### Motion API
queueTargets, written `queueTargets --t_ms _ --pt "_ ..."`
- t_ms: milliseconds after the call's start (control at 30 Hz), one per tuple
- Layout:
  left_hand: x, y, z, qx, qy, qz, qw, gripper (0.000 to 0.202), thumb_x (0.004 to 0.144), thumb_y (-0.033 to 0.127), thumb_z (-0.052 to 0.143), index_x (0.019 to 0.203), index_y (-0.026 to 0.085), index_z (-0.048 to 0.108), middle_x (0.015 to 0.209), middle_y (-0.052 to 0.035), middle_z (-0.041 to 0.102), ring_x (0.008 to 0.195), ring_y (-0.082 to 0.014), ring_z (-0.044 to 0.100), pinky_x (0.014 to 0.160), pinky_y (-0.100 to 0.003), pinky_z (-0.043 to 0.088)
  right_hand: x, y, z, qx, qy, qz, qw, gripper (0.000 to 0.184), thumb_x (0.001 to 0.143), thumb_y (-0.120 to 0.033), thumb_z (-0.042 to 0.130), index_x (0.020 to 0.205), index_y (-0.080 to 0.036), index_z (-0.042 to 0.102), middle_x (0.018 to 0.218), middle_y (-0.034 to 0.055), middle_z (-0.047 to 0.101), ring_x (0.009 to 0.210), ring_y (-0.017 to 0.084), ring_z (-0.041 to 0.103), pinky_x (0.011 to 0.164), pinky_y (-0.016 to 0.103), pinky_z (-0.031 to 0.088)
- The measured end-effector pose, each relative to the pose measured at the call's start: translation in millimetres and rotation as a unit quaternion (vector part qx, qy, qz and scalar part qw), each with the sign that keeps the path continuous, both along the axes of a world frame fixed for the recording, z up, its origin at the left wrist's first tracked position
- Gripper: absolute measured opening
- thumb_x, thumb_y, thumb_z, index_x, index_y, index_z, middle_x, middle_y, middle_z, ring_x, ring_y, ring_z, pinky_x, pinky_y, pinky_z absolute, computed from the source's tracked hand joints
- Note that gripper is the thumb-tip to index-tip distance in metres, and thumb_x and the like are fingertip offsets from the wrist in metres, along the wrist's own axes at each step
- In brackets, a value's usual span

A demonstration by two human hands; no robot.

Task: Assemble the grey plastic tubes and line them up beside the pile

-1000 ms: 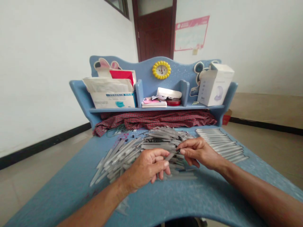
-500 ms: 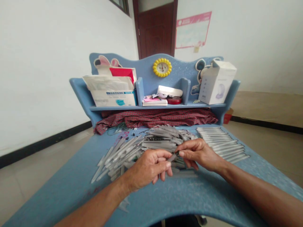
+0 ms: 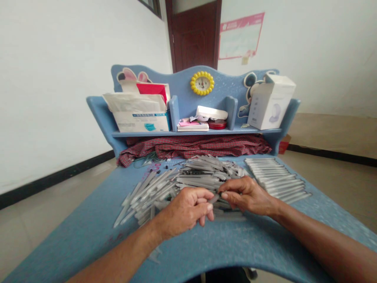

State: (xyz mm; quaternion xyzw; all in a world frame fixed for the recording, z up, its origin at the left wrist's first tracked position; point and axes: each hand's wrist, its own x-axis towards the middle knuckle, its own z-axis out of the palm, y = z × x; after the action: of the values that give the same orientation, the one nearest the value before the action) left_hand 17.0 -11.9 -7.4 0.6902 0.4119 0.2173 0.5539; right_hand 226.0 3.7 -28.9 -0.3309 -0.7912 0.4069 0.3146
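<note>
My left hand (image 3: 185, 210) and my right hand (image 3: 249, 195) meet over the middle of a blue desk (image 3: 206, 247). Both pinch one thin grey pen barrel (image 3: 214, 198) between thumb and fingers, the left at its near end, the right at its far end. Under and behind the hands lies a loose heap of grey pen barrels (image 3: 182, 182). To the right, a neat row of grey pens (image 3: 275, 179) lies side by side. A few small dark parts (image 3: 156, 169) are scattered at the heap's back left.
A red checked cloth (image 3: 194, 146) lies under the desk's shelf. The shelf holds a mask box (image 3: 141, 118), booklets (image 3: 193, 125), a red tin (image 3: 217, 125) and a white carton (image 3: 271, 102). A yellow clock (image 3: 202, 83) is on the backboard. A brown door (image 3: 193, 35) stands behind.
Both hands have stayed together on the same barrel, with the fingers closing a little tighter. The view has tipped slightly; the piles have not moved.
</note>
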Motion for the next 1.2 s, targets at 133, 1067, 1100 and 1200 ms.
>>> queueTargets --t_ms 133,1067,1100,1200 --pt "0.8 -1.6 -0.9 0.034 0.026 -0.020 0.999 0.018 0.077 0.025 0.053 0.089 0.014 0.060 0.066 -0.0010 0.065 0.046 -0.0076 0.048 0.043 -0.018 0.033 1.7 -1.3 6.4 0.079 -0.066 0.043 0.994 0.037 0.088 -0.040 0.042 0.069 -0.012 0.058 0.055 -0.0026 0.046 0.049 0.006 0.040 0.046 0.016 0.032" --pt "1.4 -2.2 -0.2 0.069 0.044 -0.010 0.997 0.020 0.074 0.022 0.051 0.090 0.013 0.060 0.067 0.0005 0.061 0.057 -0.0103 0.052 0.054 -0.023 0.042 1.0 -0.6 2.8 -0.034 -0.012 0.008 0.999 0.037 0.084 -0.045 0.048 0.068 -0.013 0.055 0.050 -0.0024 0.051 0.037 0.006 0.046 0.036 0.015 0.033" --pt "1.5 -2.2 0.0 0.068 0.043 -0.007 0.997 0.021 0.074 0.022 0.051 0.091 0.013 0.060 0.066 0.0007 0.061 0.057 -0.0104 0.052 0.055 -0.023 0.042 1.0 -0.5 2.8 -0.045 -0.003 0.010 0.999 0.033 0.082 -0.045 0.051 0.076 -0.013 0.056 0.052 -0.0026 0.052 0.038 0.006 0.046 0.036 0.016 0.035" --pt "1.3 -2.3 0.4 0.071 0.047 -0.010 0.996 0.020 0.074 0.021 0.050 0.090 0.013 0.059 0.066 0.0010 0.061 0.056 -0.0098 0.051 0.055 -0.023 0.041 0.9 -0.9 3.8 -0.054 0.003 0.014 0.998 0.032 0.080 -0.044 0.056 0.081 -0.013 0.056 0.053 -0.0028 0.053 0.037 0.006 0.046 0.036 0.016 0.036"
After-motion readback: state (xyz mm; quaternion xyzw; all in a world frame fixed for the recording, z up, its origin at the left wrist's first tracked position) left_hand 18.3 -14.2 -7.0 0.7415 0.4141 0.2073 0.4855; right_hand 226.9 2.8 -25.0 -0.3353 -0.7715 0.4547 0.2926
